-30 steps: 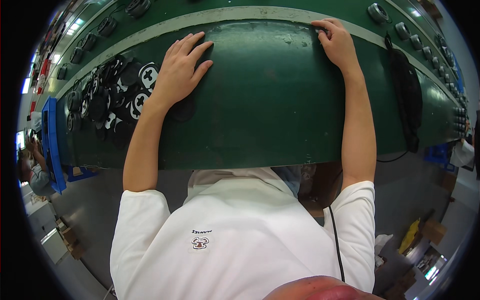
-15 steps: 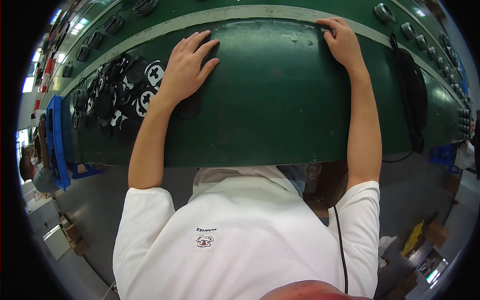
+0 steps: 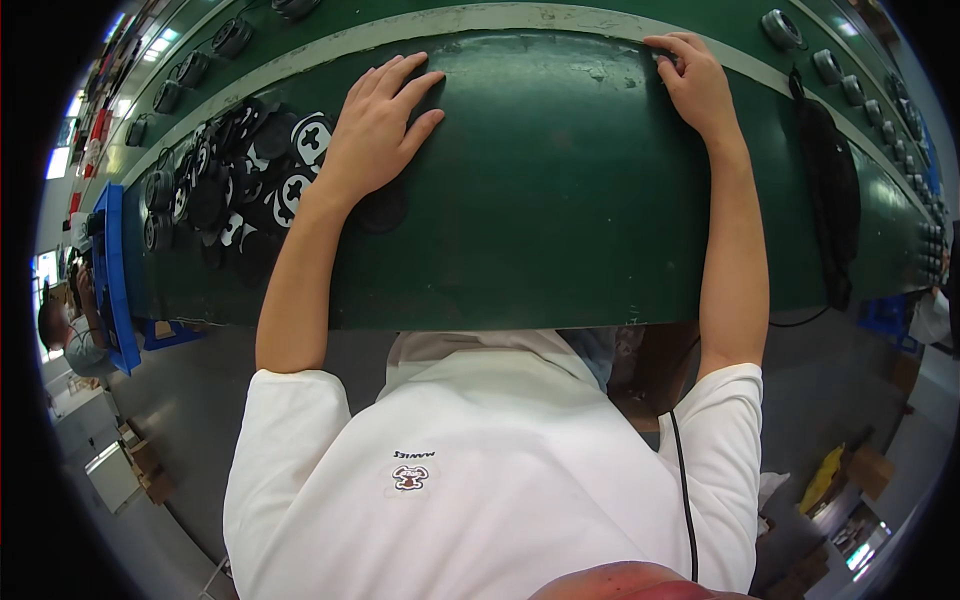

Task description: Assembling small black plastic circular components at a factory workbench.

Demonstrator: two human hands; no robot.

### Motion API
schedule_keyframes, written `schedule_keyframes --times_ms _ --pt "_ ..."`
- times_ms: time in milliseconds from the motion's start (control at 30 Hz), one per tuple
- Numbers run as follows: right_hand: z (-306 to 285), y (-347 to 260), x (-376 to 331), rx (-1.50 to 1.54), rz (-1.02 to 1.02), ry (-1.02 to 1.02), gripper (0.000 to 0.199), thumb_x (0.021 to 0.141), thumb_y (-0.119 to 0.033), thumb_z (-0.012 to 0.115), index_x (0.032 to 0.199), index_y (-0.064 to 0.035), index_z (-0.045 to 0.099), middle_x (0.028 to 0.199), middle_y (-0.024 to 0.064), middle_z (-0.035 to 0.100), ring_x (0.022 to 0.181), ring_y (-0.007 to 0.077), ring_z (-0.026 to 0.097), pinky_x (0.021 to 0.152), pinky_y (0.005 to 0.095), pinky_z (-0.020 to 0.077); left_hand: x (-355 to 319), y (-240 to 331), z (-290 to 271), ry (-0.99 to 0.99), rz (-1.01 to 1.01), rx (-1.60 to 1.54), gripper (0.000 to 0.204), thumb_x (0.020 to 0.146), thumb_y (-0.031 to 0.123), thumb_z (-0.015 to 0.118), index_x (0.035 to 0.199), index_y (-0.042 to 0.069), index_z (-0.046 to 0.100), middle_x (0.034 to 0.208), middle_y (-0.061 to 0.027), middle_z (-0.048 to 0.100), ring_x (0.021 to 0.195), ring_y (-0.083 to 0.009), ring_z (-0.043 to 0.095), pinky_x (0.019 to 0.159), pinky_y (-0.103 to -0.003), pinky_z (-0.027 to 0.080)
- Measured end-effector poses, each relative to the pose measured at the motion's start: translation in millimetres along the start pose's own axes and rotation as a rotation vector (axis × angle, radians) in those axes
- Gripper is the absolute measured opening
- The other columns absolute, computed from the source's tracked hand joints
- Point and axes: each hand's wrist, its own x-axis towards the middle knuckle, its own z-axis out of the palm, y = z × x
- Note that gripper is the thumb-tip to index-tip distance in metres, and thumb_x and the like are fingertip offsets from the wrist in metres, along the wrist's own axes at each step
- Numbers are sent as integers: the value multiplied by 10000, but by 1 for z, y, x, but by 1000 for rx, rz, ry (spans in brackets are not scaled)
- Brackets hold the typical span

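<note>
My left hand (image 3: 380,125) rests palm down on the green tabletop (image 3: 540,190), its fingers spread and nothing in them. Right beside it lies a heap of flat black round pieces (image 3: 208,200), several with a white face with a dark cross shape (image 3: 311,140). Part of the heap is hidden under my left wrist and forearm. At the far edge, by the pale strip (image 3: 480,18), my right hand (image 3: 697,88) has its fingers curled in and its thumb bent toward them. Something small and greyish shows at those fingertips, too small to make out.
A long black bag-like thing (image 3: 828,190) lies on the table at right. Round dark wheel-like parts (image 3: 783,30) line the surface beyond the strip. A blue tray (image 3: 118,270) stands at the left end, with another person (image 3: 80,325) past it. A black cable (image 3: 683,490) hangs along my right side.
The view has shifted slightly. Both hands keep nearly the same pose and place on the table. The person at left has changed posture a little.
</note>
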Motion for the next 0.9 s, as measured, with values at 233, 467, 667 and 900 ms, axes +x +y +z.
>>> schedule_keyframes --times_ms 233,467,667,900 --pt "-1 0 -1 19 24 -10 278 991 -44 639 1221 -97 786 1287 -32 697 772 118 566 730 241 484 0 0 1 23 11 -10 444 1045 346 657 1418 104 669 1570 -64 568 1455 -309 511 1234 -428 373" --pt "-3 0 -2 101 12 2 256 974 -67 647 1176 -102 801 1265 -33 720 754 141 609 745 276 516 -2 -2 1 25 6 4 449 1047 357 655 1419 105 668 1569 -60 569 1451 -306 515 1232 -426 374" --pt "-5 2 -3 116 54 2 249 975 -64 649 1164 -99 806 1246 -42 734 747 124 602 718 259 504 1 -1 2 32 16 -3 448 1049 365 653 1417 111 670 1568 -54 569 1443 -304 521 1228 -422 380" --pt "-5 0 -3 115 43 3 239 981 -75 651 1158 -98 811 1229 -45 747 746 121 600 706 254 497 -2 -1 3 36 13 -7 440 1052 372 648 1412 120 674 1565 -51 571 1432 -301 528 1224 -419 384"
